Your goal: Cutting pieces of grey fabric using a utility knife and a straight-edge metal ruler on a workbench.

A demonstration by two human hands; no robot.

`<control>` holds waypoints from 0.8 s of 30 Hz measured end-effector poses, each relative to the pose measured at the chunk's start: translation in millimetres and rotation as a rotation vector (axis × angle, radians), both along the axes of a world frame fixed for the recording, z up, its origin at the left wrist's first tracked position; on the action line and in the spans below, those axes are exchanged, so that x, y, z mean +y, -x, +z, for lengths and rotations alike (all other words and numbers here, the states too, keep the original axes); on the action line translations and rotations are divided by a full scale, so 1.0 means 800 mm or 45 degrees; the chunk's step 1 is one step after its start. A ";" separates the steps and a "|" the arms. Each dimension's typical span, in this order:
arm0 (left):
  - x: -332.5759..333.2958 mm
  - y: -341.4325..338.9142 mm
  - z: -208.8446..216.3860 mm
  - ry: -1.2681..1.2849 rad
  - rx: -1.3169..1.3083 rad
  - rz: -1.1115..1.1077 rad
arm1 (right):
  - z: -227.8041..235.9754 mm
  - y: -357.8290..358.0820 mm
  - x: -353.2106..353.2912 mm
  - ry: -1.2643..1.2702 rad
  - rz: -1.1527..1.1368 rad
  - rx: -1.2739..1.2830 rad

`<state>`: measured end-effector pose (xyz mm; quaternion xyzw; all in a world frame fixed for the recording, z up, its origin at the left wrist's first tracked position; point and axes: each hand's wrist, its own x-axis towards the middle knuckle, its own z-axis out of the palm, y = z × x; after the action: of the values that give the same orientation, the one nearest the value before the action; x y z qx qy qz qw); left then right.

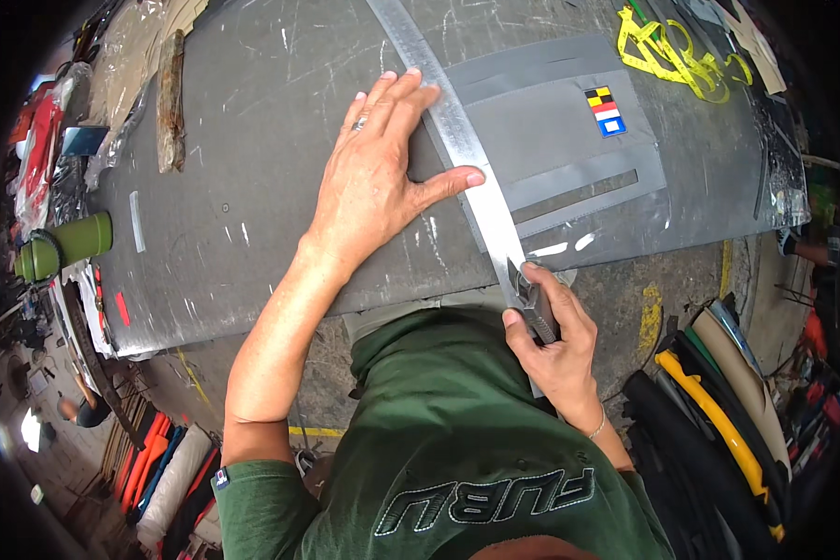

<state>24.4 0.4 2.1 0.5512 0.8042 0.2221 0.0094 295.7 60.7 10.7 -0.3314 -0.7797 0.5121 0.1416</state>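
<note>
A long metal ruler (465,145) lies across the dark worktable, slanting toward me and along the left side of a flat grey fabric panel (569,140). My left hand (371,177) is spread, its fingertips and thumb pressing on the ruler. In my right hand (569,331) is a utility knife (536,313), gripped at the table's near edge with its tip by the ruler's near end. Whether the blade touches the panel cannot be made out. The panel has a narrow slot and a small patch (607,111) of coloured flag-like squares.
The scratched table (261,252) carries a yellow tape measure (672,56) at far right, a wooden stick (172,103) and a green bottle (79,243) at left. Fabric rolls (719,401) stand at lower right, more rolls (173,485) at lower left. Another person (89,408) is in the left background.
</note>
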 end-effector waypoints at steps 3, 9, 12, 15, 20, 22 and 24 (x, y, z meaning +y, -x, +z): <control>0.002 -0.001 0.002 -0.085 -0.121 0.044 | -0.001 0.000 -0.001 -0.001 0.001 0.004; 0.000 0.000 0.002 -0.080 -0.074 0.039 | -0.005 0.000 -0.001 -0.015 0.005 0.022; 0.002 0.001 0.001 -0.084 -0.118 0.025 | -0.005 -0.002 -0.001 -0.027 -0.005 0.018; 0.001 0.003 -0.001 -0.083 -0.025 -0.012 | -0.005 -0.001 -0.001 -0.024 -0.002 0.031; 0.000 0.003 -0.007 -0.067 -0.013 0.004 | -0.005 -0.001 -0.001 -0.048 0.009 0.016; 0.000 0.001 -0.006 -0.060 -0.016 0.010 | -0.004 -0.001 0.000 -0.091 0.020 0.019; 0.000 0.001 -0.005 -0.052 -0.018 0.018 | -0.002 -0.002 0.000 -0.070 0.017 0.018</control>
<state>24.0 0.8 -2.1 0.5439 0.8034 0.2425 0.0024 296.9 60.8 8.8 -0.3184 -0.7947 0.4938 0.1528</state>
